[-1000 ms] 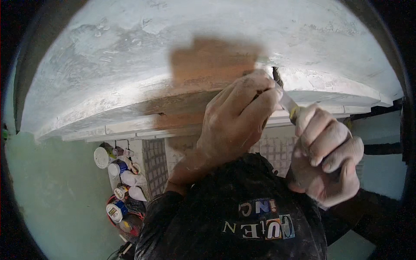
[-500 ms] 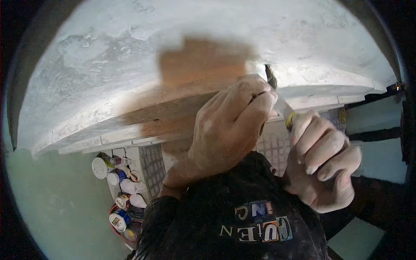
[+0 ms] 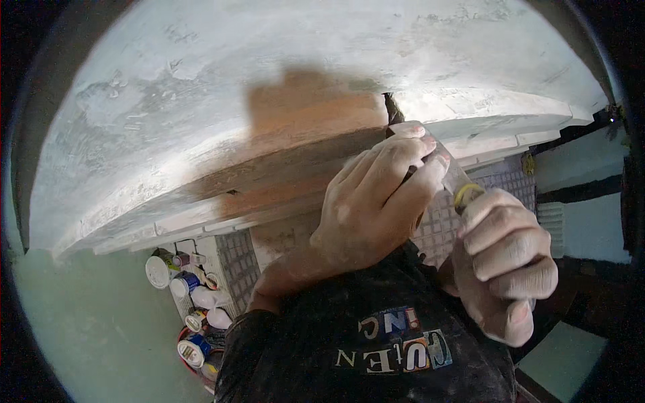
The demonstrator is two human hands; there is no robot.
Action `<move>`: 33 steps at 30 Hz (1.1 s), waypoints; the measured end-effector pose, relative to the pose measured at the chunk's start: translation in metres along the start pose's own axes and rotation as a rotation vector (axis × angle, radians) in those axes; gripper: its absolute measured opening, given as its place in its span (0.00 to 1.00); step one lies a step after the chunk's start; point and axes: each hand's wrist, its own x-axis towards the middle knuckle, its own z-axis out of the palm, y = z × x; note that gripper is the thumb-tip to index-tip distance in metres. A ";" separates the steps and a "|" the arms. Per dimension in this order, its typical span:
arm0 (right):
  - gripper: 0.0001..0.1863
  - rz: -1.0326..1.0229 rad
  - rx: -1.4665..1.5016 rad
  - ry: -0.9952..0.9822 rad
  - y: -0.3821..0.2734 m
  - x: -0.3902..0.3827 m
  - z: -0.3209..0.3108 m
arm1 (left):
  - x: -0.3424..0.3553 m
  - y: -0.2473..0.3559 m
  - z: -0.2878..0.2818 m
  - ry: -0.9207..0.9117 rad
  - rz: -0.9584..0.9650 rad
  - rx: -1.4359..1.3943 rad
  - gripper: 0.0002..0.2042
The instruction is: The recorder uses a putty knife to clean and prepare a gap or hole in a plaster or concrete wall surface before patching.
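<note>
My right hand (image 3: 507, 262) is closed around the handle of a putty knife (image 3: 455, 173) with a narrow grey metal blade and a yellow collar. The blade slants up and left to my left hand (image 3: 373, 195). That hand's fingers are curled, their tips close to the blade's far end. A dark thing shows between them, mostly hidden, and I cannot tell what it is. Just above the fingertips, a dark notch (image 3: 394, 109) breaks the edge of the pale plastered surface (image 3: 201, 94). White dust coats both hands.
The stepped plaster ledge (image 3: 517, 124) runs across in front of me, with the shadow of my hands and arms on it. At lower left, several tubs and bottles (image 3: 180, 285) stand beside a green wall (image 3: 80, 309). Patterned tiles (image 3: 238, 265) show below.
My left hand has moved right and slightly down, and its fingertips have loosened a little. My right hand has shifted slightly, with more of the yellow collar and handle showing.
</note>
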 end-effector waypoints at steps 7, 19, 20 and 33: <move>0.13 0.072 0.071 0.041 0.013 0.000 -0.013 | 0.004 -0.008 0.016 0.051 0.042 0.035 0.11; 0.11 0.081 0.122 0.054 0.018 0.002 -0.020 | 0.012 -0.008 0.016 0.009 -0.011 0.069 0.12; 0.11 0.081 0.124 0.056 0.019 0.001 -0.020 | 0.011 -0.010 0.016 0.007 -0.011 0.072 0.12; 0.13 0.143 0.143 0.056 0.026 -0.004 -0.024 | 0.012 -0.009 0.015 0.007 -0.009 0.127 0.10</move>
